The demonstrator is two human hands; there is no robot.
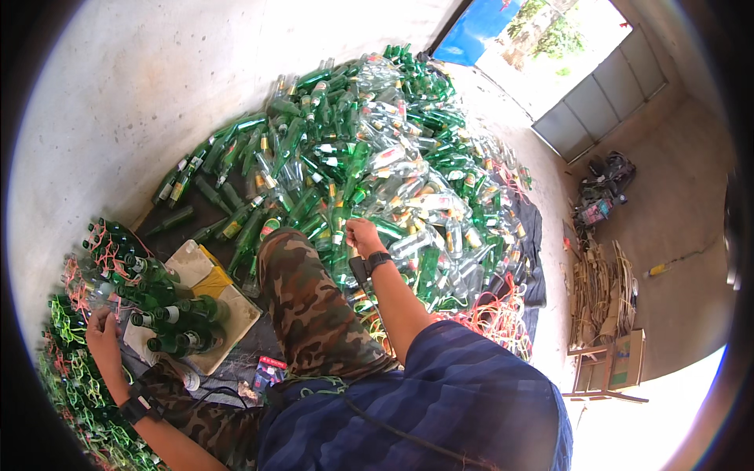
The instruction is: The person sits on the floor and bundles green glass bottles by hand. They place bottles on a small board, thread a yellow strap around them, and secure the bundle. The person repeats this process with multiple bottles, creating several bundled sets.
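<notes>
My left hand point(103, 331) is at the left, fingers curled together beside a cluster of upright green glass bottles point(188, 321). These stand on a pale slab point(235, 329), apparently foam, with yellow tape point(213, 275) on it. Whether a thin string is pinched in that hand is too small to tell. My right hand point(364, 236) is curled above the big heap of loose bottles, past my raised knee. A green bottle point(339, 224) lies just left of its fingers; I cannot tell whether they grip anything. Both wrists wear black bands.
Loose green and clear bottles point(406, 171) cover a dark sheet point(533, 253) up to the wall. Bottles tied with string point(70, 335) line the left side. Red and yellow strings point(500, 324) lie at right. Flattened cardboard point(601, 294) and a wooden frame point(607, 394) stand farther right.
</notes>
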